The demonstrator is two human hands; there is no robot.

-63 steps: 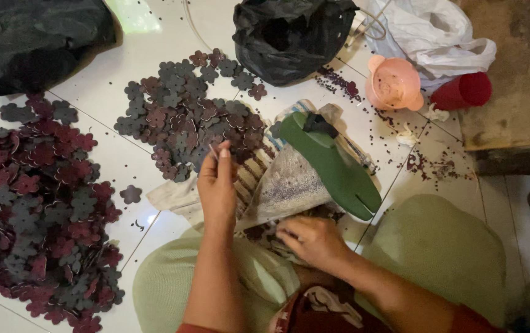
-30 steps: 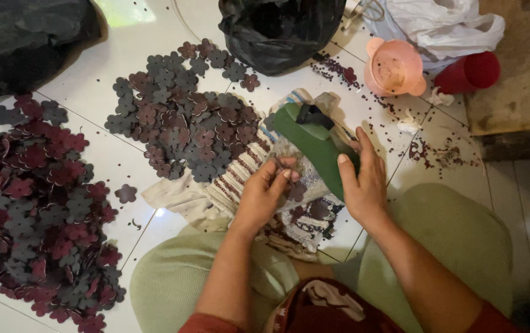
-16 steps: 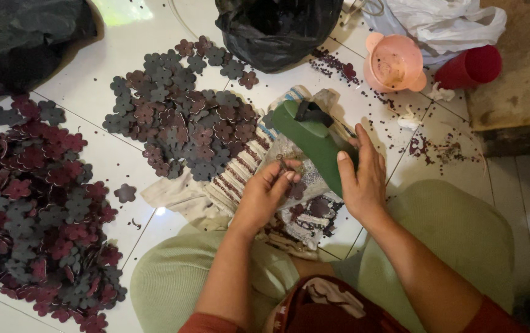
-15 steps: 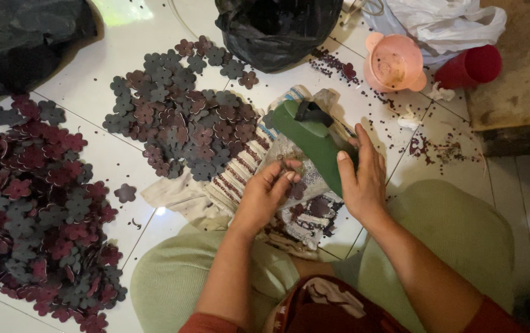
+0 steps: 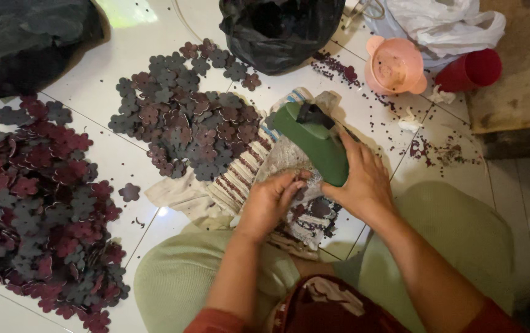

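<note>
Right hand (image 5: 363, 179) clasping green plastic punch tool (image 5: 314, 145) on striped cloth (image 5: 234, 185); left hand (image 5: 271, 200) pinching dark flower-shaped cutout (image 5: 297, 192) beside it.

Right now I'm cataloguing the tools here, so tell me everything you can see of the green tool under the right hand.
The green tool is a long, smooth, plastic-looking body with a rounded far end and a black part on top. It lies slanted on a patterned cloth over the white tiled floor. The right hand rests on its near end; the left hand works beside it.
</note>
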